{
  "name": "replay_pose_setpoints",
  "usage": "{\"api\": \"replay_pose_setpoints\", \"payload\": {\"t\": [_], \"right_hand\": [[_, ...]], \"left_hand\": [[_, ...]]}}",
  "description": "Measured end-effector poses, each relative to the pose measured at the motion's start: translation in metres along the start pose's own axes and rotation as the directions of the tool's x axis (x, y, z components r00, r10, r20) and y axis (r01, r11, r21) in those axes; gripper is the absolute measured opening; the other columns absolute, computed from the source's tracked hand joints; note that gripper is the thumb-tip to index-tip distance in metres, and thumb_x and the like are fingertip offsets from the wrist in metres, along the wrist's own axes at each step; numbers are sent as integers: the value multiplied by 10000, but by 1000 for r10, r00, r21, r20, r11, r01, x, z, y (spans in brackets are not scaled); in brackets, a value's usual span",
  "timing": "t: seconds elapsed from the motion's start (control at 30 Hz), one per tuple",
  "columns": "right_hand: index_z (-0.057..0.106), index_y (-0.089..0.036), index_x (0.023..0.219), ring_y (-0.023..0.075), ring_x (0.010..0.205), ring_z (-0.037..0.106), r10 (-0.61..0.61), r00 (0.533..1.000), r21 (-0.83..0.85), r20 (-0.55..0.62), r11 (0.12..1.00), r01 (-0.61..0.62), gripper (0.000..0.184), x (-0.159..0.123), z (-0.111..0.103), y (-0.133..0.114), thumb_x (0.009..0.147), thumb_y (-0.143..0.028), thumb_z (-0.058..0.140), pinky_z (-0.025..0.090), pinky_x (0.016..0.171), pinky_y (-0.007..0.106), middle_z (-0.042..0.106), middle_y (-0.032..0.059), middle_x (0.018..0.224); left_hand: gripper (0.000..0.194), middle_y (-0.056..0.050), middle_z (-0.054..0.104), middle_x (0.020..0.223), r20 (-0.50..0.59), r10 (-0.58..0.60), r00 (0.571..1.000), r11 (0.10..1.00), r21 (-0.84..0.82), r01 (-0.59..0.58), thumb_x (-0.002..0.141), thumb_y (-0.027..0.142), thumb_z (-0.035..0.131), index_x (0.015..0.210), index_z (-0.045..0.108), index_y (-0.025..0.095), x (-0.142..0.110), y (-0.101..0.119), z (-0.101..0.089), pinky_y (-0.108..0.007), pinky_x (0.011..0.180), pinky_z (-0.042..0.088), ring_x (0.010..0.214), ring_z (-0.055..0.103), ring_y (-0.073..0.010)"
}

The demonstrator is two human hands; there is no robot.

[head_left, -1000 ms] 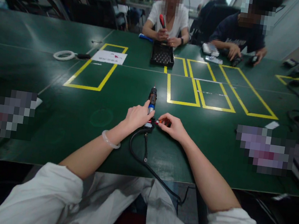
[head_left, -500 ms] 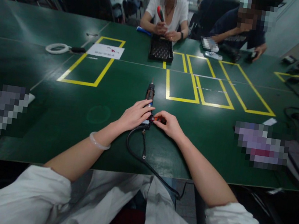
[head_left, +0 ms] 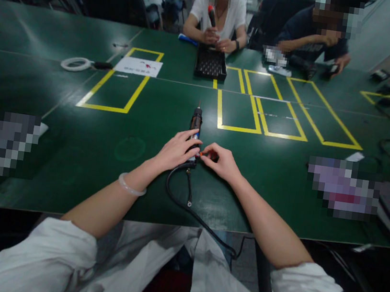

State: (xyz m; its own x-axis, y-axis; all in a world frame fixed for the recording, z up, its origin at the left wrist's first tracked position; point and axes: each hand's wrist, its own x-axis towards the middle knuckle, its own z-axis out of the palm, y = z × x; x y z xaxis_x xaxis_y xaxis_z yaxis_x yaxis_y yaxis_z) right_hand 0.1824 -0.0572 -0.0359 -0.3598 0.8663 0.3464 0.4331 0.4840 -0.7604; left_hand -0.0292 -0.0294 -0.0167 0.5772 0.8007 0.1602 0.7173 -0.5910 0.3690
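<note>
A black electric screwdriver (head_left: 196, 118) lies on the green table, its thin bit pointing away from me. My left hand (head_left: 176, 150) rests over its body with the fingers across it, holding it down. Close by on the right, my right hand (head_left: 224, 162) pinches a small red-and-black tool (head_left: 211, 155), mostly hidden by the fingers. The tool's end meets the screwdriver's right side near its rear; the exact contact is covered. A black cable (head_left: 168, 181) leaves the rear and runs over the table edge, beside a short lead (head_left: 189, 191) with a ring end.
Yellow tape frames (head_left: 239, 129) mark the table (head_left: 151, 198). A printed sheet (head_left: 139, 66) and a white coil (head_left: 76, 63) lie far left. Across the table a person handles a red-and-black tool (head_left: 212, 17) over a black tray (head_left: 209, 75); another person sits right of them.
My right hand has shifted very slightly, and the small tool has turned a little in its fingers. My left hand and the electric screwdriver stay put.
</note>
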Motion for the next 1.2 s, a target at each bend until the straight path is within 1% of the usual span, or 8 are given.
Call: {"api": "replay_pose_setpoints", "payload": {"t": [0.13,0.3,0.53,0.63,0.7,0.87,1.0,1.2], "right_hand": [[605,-203,913,133,657,560,9,1000,-15,-14,1000,-9,133,-1,0,1,875,-330,619,455,667,255,630,-5,741],[616,-203,901,135,667,577,11,1000,15,-22,1000,-10,143,-3,0,2,866,-341,628,466,670,257,655,0,762],[640,-205,886,140,665,587,46,999,11,-13,999,-46,149,-3,-2,1,866,-351,623,470,662,257,670,3,743],[643,-201,886,138,652,585,48,999,16,-6,999,-48,142,-3,-3,1,867,-340,619,465,652,255,665,1,727],[644,-200,885,137,646,584,46,999,17,-1,999,-45,143,-3,-3,1,872,-340,614,460,645,253,665,0,723],[643,-202,882,138,657,595,47,999,15,9,999,-47,160,-3,-2,4,887,-355,599,461,650,251,668,-2,730],[640,-198,872,138,658,593,40,999,5,-5,999,-40,165,-2,-3,5,894,-354,591,456,650,251,665,-3,724],[652,-182,849,130,610,583,83,996,44,-16,996,-82,174,-1,-6,2,900,-332,581,437,610,248,689,11,731]], "left_hand": [[457,-58,339,1576,25,-14,1000,1000,-9,14,948,558,451,1212,665,254,1,3,-3,-469,1148,328,1397,378,-295],[458,-50,268,1606,74,-40,996,998,-39,43,894,578,534,1194,665,256,2,7,-5,-455,1103,388,1301,494,-304],[431,-39,290,1594,60,-80,995,997,-12,81,868,567,567,1153,672,260,3,10,-4,-465,1063,427,1266,522,-314],[402,-38,292,1594,54,-84,995,996,-16,85,867,538,577,1138,674,258,3,11,-3,-461,1060,436,1273,519,-313],[400,-38,264,1608,56,-99,993,994,-30,101,864,528,583,1147,673,260,3,11,-3,-464,1059,440,1291,505,-317],[429,-48,203,1636,70,-132,989,990,-47,135,857,552,593,1164,671,263,1,12,-5,-475,1054,444,1327,476,-332],[467,-36,189,1645,99,-134,986,990,-35,138,860,599,572,1193,664,285,0,12,-10,-468,1053,447,1347,465,-331],[548,-22,134,1661,182,-131,975,990,-29,138,837,650,573,1276,619,326,0,7,-19,-463,1070,432,1367,456,-338]]}}
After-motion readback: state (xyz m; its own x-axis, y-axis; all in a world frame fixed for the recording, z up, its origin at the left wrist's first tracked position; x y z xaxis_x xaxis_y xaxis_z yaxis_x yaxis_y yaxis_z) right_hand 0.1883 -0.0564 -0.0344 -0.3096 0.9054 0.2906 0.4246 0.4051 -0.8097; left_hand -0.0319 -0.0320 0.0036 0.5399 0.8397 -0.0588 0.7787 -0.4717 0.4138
